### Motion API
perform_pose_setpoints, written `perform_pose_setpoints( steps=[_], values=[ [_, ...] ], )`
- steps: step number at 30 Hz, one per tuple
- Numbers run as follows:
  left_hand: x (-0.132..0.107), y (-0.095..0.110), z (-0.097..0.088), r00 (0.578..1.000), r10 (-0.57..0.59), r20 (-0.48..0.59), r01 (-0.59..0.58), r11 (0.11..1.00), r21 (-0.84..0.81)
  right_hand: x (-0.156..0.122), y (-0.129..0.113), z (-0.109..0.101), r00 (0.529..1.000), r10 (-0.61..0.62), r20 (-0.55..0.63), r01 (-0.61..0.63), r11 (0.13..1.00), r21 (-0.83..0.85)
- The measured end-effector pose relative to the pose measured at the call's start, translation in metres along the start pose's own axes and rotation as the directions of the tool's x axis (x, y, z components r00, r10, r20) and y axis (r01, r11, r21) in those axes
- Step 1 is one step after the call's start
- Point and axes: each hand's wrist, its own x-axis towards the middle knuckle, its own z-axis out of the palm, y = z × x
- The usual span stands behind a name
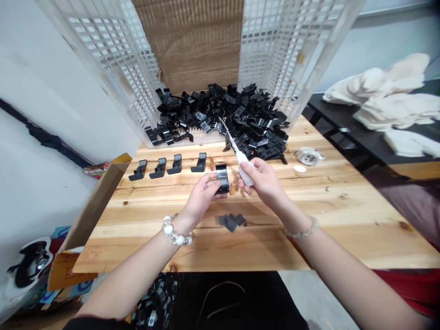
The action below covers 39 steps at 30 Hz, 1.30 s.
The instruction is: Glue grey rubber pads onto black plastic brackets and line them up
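Head: black clip [222, 177] in left hand [200, 196]

Black bracket [222, 179], white bottle [242, 158], dark grey squares [231, 222], brown-knotted honey-coloured table [347, 224]

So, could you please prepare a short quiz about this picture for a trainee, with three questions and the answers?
1. Which hand holds the white bottle?
2. How many black parts form the row on the wooden table, in front of the plastic crate?
3. True or false: the dark flat pieces lie inside the plastic crate.

Key:
1. The right hand.
2. Four.
3. False; the dark flat pieces lie on the wooden table.
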Motion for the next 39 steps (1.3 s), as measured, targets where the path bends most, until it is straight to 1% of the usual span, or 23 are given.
perform_pose_setpoints(
  steps=[2, 5, 7, 9, 11, 13, 14, 17, 19, 21, 24, 28, 31, 34, 39],
  values=[
    [0.000, 0.000, 0.000, 1.000, -0.004, -0.004, 0.004, 1.000, -0.008, 0.002, -0.005, -0.006, 0.999, -0.029, -0.029, 0.030, 0.999, 0.020],
    [0.000, -0.001, -0.002, 1.000, -0.008, -0.007, 0.008, 1.000, -0.023, 0.006, -0.013, -0.016, 0.991, -0.061, -0.119, 0.068, 0.996, 0.054],
    [0.001, -0.001, -0.003, 1.000, -0.017, -0.014, 0.016, 0.999, -0.036, 0.008, -0.019, -0.022, 0.984, -0.077, -0.158, 0.091, 0.992, 0.083],
    [0.002, -0.001, -0.004, 0.999, -0.030, -0.029, 0.029, 0.998, -0.048, 0.010, -0.023, -0.026, 0.984, -0.101, -0.147, 0.121, 0.984, 0.134],
    [0.003, -0.001, -0.006, 0.998, -0.045, -0.044, 0.043, 0.998, -0.052, 0.012, -0.026, -0.030, 0.988, -0.117, -0.100, 0.133, 0.977, 0.164],
    [0.003, 0.000, -0.007, 0.997, -0.055, -0.055, 0.052, 0.997, -0.056, 0.014, -0.026, -0.033, 0.989, -0.120, -0.088, 0.132, 0.982, 0.138],
    [0.004, 0.000, -0.007, 0.997, -0.057, -0.060, 0.054, 0.997, -0.061, 0.015, -0.026, -0.034, 0.986, -0.123, -0.115, 0.136, 0.984, 0.116],
    [0.004, 0.001, -0.007, 0.995, -0.071, -0.066, 0.066, 0.995, -0.076, 0.018, -0.025, -0.037, 0.956, -0.144, -0.257, 0.174, 0.980, 0.098],
    [0.003, 0.002, -0.007, 0.995, -0.089, -0.054, 0.086, 0.994, -0.069, 0.019, -0.025, -0.039, 0.940, -0.163, -0.299, 0.209, 0.969, 0.128],
    [0.003, 0.001, -0.006, 0.994, -0.108, -0.032, 0.106, 0.993, -0.058, 0.020, -0.027, -0.040, 0.932, -0.193, -0.307, 0.247, 0.957, 0.150],
    [0.002, 0.000, -0.005, 0.992, -0.124, -0.001, 0.124, 0.992, -0.037, 0.019, -0.029, -0.039, 0.907, -0.251, -0.338, 0.314, 0.938, 0.147],
    [0.001, -0.002, -0.003, 0.990, -0.143, 0.002, 0.143, 0.990, 0.003, 0.016, -0.030, -0.036, 0.885, -0.311, -0.346, 0.378, 0.915, 0.143],
    [0.001, -0.003, -0.001, 0.991, -0.137, 0.006, 0.136, 0.990, 0.027, 0.014, -0.028, -0.034, 0.858, -0.358, -0.369, 0.419, 0.903, 0.097],
    [0.000, -0.003, 0.000, 0.992, -0.120, 0.034, 0.117, 0.991, 0.065, 0.012, -0.027, -0.032, 0.834, -0.393, -0.388, 0.438, 0.898, 0.032],
    [-0.002, -0.002, 0.000, 0.984, -0.149, 0.097, 0.138, 0.985, 0.107, 0.010, -0.027, -0.029, 0.802, -0.447, -0.396, 0.469, 0.882, -0.045]
  ],
)
